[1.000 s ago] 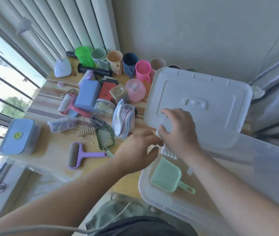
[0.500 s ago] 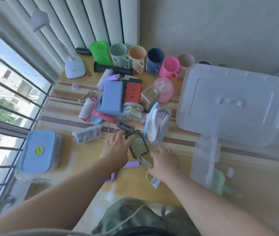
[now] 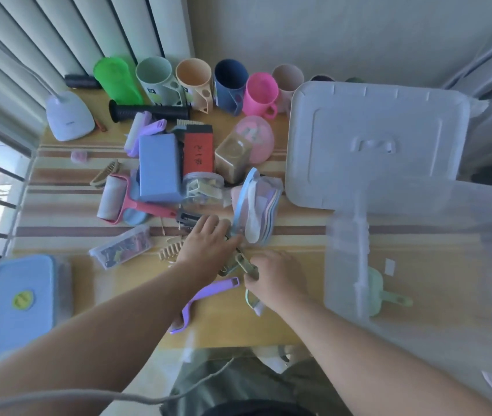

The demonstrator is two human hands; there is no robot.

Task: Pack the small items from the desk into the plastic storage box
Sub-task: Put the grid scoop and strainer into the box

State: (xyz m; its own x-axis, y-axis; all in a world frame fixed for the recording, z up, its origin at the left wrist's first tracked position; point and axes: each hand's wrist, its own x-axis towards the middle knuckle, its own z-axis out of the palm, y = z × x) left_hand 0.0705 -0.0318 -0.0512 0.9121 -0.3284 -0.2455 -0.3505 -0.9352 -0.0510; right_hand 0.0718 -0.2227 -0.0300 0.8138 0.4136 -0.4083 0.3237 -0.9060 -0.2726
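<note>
Sunlit from the window at the left of the frame, the wooden bench [image 3: 136, 283] carries a scatter of small items, with a row of cups [image 3: 196, 82] along the wall at the top. At centre, the left hand [image 3: 208, 244] lies palm-down on a small green grater [image 3: 232, 261], fingers spread and fairly straight over it. Just to its right, the right hand [image 3: 274, 277] pinches the grater's handle end, fingers curled; a second small item seems tucked under that palm, though blur hides what it is. A purple lint roller [image 3: 205, 295] lies just below the two hands.

The plastic storage box [image 3: 436, 265] fills the right side of the frame, blurred, with a mint scoop [image 3: 382, 295] showing through its clear wall; its lid [image 3: 376, 139] leans in the upper right.

The step in hand looks like picking up the grater, with most items not yet packed. Next, the grater needs lifting free of the clutter and carrying right, over the box wall, then setting down inside beside the scoop.
</note>
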